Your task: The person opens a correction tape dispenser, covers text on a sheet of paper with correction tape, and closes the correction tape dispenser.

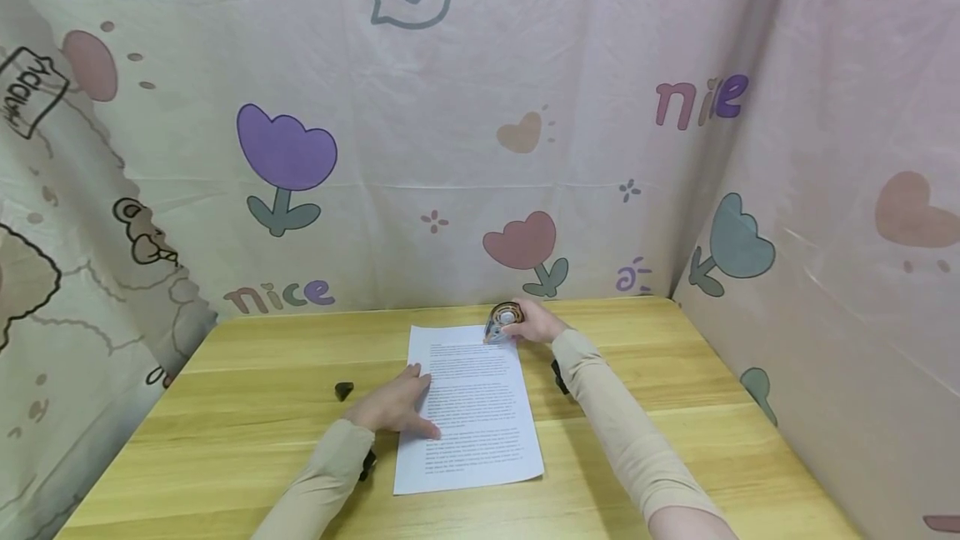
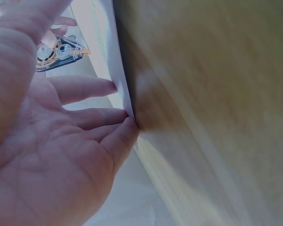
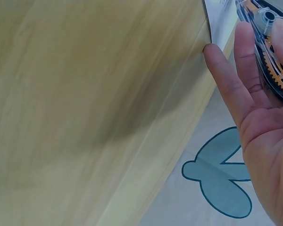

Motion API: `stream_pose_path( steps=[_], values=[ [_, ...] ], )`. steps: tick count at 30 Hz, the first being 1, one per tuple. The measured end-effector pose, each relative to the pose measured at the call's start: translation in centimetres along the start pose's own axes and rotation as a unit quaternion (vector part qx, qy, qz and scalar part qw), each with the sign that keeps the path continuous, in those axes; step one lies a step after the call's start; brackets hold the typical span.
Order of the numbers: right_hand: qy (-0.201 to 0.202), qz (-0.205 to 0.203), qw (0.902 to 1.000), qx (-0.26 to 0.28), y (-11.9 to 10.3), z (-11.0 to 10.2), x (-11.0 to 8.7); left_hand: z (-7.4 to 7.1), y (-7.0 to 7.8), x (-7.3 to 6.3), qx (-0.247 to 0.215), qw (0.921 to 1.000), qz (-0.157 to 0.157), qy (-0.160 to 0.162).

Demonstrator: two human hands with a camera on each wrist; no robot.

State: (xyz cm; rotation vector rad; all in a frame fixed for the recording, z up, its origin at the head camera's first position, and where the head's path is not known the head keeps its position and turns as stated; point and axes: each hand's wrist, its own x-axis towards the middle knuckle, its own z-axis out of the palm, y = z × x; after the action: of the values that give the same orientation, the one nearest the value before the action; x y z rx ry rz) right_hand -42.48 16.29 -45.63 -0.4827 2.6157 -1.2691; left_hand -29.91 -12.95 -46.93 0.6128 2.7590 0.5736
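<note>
A printed sheet of paper (image 1: pixel 480 415) lies on the wooden table, its text running in several paragraphs. At its top right corner my right hand (image 1: pixel 536 322) grips a correction tape (image 1: pixel 504 321) with a clear case, its tip down at the upper lines of print. Orange gear teeth show inside the correction tape (image 3: pixel 277 70) in the right wrist view, with one fingertip at the paper's edge. My left hand (image 1: pixel 393 404) rests on the left edge of the sheet, fingers spread and fairly straight; the left wrist view shows its fingertips (image 2: pixel 125 117) along that edge.
A small black piece (image 1: pixel 343 391) lies on the table (image 1: pixel 247 440) left of the paper. Behind the table's far edge hangs a patterned cloth (image 1: pixel 420 148), with more cloth along both sides. A dark strap (image 1: pixel 559 377) shows at the right wrist.
</note>
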Motion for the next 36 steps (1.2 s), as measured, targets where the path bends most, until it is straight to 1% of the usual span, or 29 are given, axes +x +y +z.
stream_pose_path(
  steps=[6, 12, 16, 20, 25, 30, 32, 36],
  values=[
    [0.01, -0.02, 0.9997, -0.011, 0.3, 0.4, 0.2, 0.0, -0.1, -0.2, -0.002, 1.0, -0.003, 0.002],
    [0.023, -0.033, 0.9985, -0.038, 0.7, 0.7, 0.4, 0.0, -0.2, -0.3, -0.002, 1.0, 0.0, 0.004],
    [0.034, -0.05, 0.9967, -0.054, 0.7, 0.7, 0.1, 0.0, -0.2, -0.3, -0.001, 1.0, -0.001, 0.002],
    [0.045, -0.055, 0.995, -0.071, 0.6, 0.7, -0.5, 0.1, -0.1, -0.2, 0.0, 1.0, -0.001, -0.001],
    [0.064, -0.072, 0.9911, -0.091, 0.3, 0.7, -1.0, 0.0, 0.0, 0.0, 0.004, 1.0, 0.002, 0.0],
    [0.064, -0.054, 0.9924, -0.09, 0.1, 0.7, -0.9, 0.0, 0.0, 0.2, 0.003, 1.0, 0.003, -0.001],
    [0.063, -0.053, 0.9933, -0.081, 0.2, 0.7, -0.8, 0.0, -0.1, 0.2, 0.004, 1.0, 0.002, -0.002],
    [0.075, -0.055, 0.9936, -0.063, 0.5, 0.6, -0.7, 0.0, -0.1, 0.1, 0.003, 1.0, -0.001, -0.003]
  ],
)
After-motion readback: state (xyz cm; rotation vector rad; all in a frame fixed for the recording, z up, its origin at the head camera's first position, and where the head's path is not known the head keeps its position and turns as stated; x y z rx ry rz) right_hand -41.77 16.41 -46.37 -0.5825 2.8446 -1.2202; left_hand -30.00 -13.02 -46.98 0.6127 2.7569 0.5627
